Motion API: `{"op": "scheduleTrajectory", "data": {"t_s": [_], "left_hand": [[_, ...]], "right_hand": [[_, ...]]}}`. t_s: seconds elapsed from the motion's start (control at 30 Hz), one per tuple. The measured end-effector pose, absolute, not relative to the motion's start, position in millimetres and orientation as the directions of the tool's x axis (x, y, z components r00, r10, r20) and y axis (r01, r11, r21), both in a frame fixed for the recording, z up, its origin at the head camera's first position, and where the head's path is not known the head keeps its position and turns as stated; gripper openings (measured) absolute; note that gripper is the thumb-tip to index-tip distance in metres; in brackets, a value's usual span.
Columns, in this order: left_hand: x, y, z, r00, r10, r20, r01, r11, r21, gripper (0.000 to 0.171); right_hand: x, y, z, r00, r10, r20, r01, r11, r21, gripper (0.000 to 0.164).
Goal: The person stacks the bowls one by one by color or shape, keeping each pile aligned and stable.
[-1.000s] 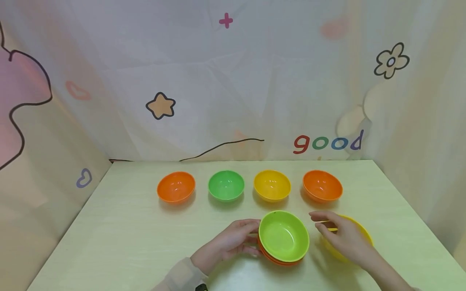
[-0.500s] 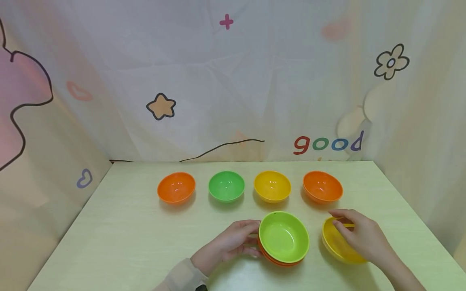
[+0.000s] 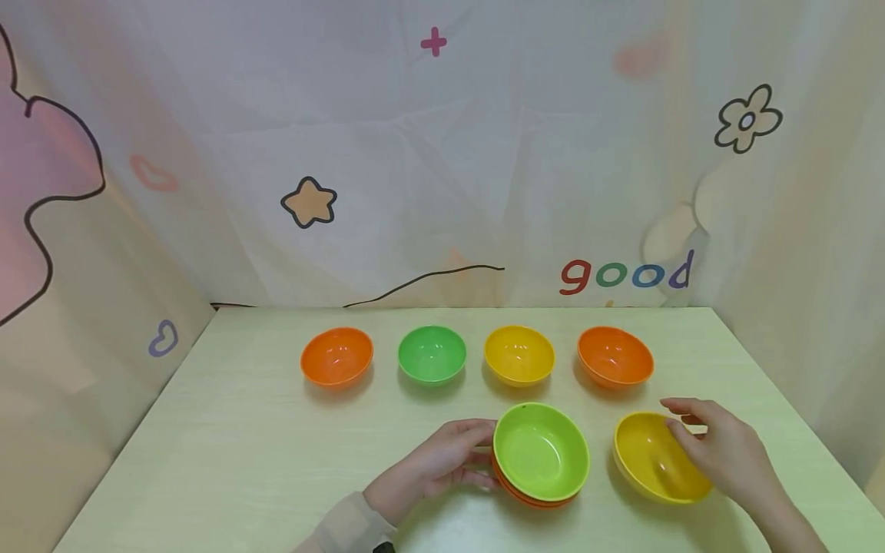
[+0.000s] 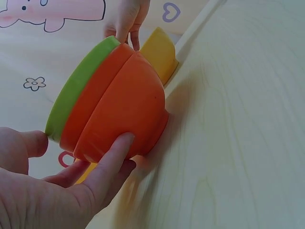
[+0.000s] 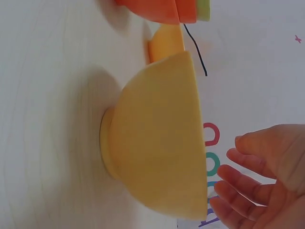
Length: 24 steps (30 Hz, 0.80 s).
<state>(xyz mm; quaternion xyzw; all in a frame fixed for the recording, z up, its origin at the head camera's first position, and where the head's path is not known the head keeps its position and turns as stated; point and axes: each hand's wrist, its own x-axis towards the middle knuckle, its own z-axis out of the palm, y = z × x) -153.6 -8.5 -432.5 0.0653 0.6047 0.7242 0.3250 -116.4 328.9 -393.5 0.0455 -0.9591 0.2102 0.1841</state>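
A lime green bowl (image 3: 541, 453) tops a stack, with two orange bowls (image 4: 131, 105) nested under it. My left hand (image 3: 449, 461) rests against the left side of this stack. In the left wrist view its fairly straight fingers touch the outer orange wall, while the thumb is by the green rim. To the right stands a yellow bowl (image 3: 657, 461) by itself, upright on the table. My right hand (image 3: 726, 453) hovers over that bowl's right rim, fingers loosely bent and holding nothing. The right wrist view shows those fingers apart from the yellow bowl (image 5: 162, 138).
Along the back of the pale table (image 3: 228, 430) runs a row of bowls: orange (image 3: 337, 358), green (image 3: 432, 355), yellow (image 3: 519, 356) and orange (image 3: 615, 358). A printed cloth (image 3: 387, 153) hangs behind the table and at its sides.
My right hand has moved rightward across the yellow bowl, uncovering most of its inside. The left hand and the stack have stayed in place.
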Motion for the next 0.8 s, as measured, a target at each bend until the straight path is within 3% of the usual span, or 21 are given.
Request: {"op": "scheduleTrajectory", "data": {"t_s": [0.8], "left_hand": [[-154.1,-8.3,-433.5,-0.779,0.548,-0.304,-0.396,-0.055,0.917,0.04]], "right_hand": [[-121.0,355.3,-408.2,-0.996,0.013,0.092,-0.022,0.928,-0.372,0.033]]}}
